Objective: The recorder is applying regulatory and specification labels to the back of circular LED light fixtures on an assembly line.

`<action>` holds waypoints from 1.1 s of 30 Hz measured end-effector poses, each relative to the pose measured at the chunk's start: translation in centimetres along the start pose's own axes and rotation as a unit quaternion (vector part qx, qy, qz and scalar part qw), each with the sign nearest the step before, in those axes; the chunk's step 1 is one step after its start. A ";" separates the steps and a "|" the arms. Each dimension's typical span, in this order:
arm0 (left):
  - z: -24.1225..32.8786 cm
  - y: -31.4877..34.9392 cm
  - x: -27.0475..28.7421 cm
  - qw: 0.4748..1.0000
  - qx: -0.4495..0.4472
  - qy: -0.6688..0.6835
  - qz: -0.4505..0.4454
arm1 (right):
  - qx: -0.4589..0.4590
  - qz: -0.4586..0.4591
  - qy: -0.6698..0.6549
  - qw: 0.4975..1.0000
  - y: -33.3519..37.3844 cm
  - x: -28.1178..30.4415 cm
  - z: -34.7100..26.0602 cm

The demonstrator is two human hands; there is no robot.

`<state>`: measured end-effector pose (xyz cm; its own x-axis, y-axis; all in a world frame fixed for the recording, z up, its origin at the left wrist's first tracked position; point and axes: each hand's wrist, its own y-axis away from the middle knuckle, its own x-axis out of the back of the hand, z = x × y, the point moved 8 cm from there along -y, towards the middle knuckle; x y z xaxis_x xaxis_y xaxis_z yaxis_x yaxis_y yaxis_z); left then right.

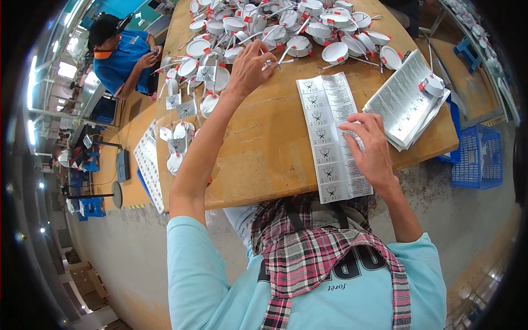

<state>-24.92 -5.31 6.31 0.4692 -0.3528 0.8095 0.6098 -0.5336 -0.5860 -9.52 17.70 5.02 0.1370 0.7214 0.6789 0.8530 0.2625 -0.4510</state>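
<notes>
My left hand point(252, 69) reaches to the near edge of a heap of round white downlights point(300, 46) with red clips and white cables. Its fingers are bent together around what looks like a white cable point(283, 57); the grip is partly hidden. Over a long sheet of printed labels point(324, 140) rests my right hand point(369, 147), fingers curved and apart, thumb near the sheet's right half. No object shows between its fingers. Several downlights with small silver labels point(187, 109) on their cables lie left of my left forearm.
A thick stack of label sheets point(404, 104) lies at the table's right, with a single downlight point(433, 86) on top. Blue plastic crates point(477, 157) stand on the floor beyond the right edge. A person in a blue shirt point(132, 58) is at the far left.
</notes>
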 end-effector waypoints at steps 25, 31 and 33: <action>0.1 2.8 -1.1 0.965 0.214 0.148 0.040 | -0.070 -0.019 -0.231 0.970 -14.3 -12.4 6.5; -1.5 4.3 0.9 0.921 0.318 0.196 0.112 | -0.342 0.004 -0.484 0.805 -18.1 -14.1 11.2; 0.5 4.2 2.1 0.939 0.274 0.165 0.122 | -0.322 0.035 -0.464 0.824 -19.0 -13.7 11.8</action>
<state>-21.00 -7.91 5.55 0.4697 -0.6812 0.5616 0.7894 0.0393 -0.6126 -33.50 10.38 -2.57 0.0077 0.9785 -0.2063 0.9907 0.0206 0.1347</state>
